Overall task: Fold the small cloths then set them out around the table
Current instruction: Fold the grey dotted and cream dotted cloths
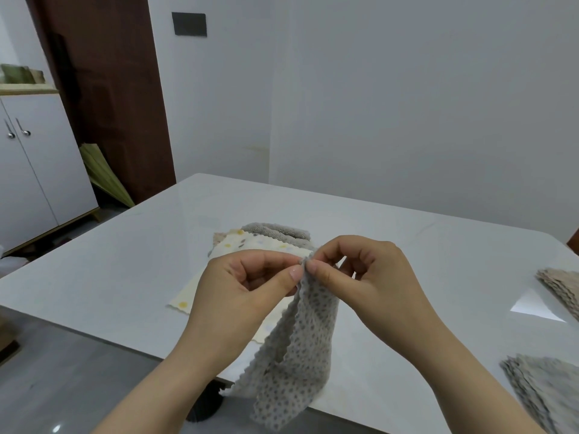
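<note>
Grey dotted cloth (297,355) hangs over the near edge of the table (125,245). Your left hand (247,286) and right hand (366,277) both pinch its top edge, fingertips nearly touching. Behind it, yellow-spotted cloth (250,245) tops a pile, probably three pieces. Beige folded cloth (560,283) and grey folded cloth (542,386) lie at right.
</note>
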Tool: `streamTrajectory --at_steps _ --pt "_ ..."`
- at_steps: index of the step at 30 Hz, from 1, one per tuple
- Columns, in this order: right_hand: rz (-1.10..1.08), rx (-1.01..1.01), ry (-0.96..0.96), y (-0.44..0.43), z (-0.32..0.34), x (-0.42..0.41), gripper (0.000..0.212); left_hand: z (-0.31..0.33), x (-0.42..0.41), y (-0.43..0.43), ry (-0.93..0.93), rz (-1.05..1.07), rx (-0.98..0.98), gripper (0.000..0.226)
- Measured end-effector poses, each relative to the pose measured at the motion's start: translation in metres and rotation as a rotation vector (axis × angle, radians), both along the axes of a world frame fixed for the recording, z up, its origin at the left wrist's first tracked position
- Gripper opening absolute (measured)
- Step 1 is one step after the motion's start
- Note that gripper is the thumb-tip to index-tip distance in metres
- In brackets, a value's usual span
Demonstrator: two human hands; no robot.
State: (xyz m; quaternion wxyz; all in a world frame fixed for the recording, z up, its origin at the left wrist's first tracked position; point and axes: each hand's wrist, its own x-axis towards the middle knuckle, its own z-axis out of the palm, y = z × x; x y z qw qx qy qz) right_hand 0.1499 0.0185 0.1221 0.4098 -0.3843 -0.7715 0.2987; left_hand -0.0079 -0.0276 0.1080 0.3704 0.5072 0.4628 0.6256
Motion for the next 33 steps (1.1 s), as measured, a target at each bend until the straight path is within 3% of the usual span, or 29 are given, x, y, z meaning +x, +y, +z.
streamTrajectory --at_steps 9,17,26,33 --pt "0.040 0.025 -0.027 0.004 0.000 0.003 0.013 -0.003 -0.003 0.007 0.023 0.025 -0.010 0.010" --pt "-0.037 0.167 -0.329 0.020 0.006 0.032 0.010 0.001 -0.016 0.015 0.054 0.147 -0.001 0.010" --pt "-0.081 0.220 -0.322 0.020 0.007 0.038 0.019 -0.004 -0.025 0.021 0.076 0.224 0.009 0.012" --pt "-0.131 0.236 -0.404 0.020 0.012 0.028 0.012 -0.002 -0.022 0.018 0.096 0.231 0.116 0.010"
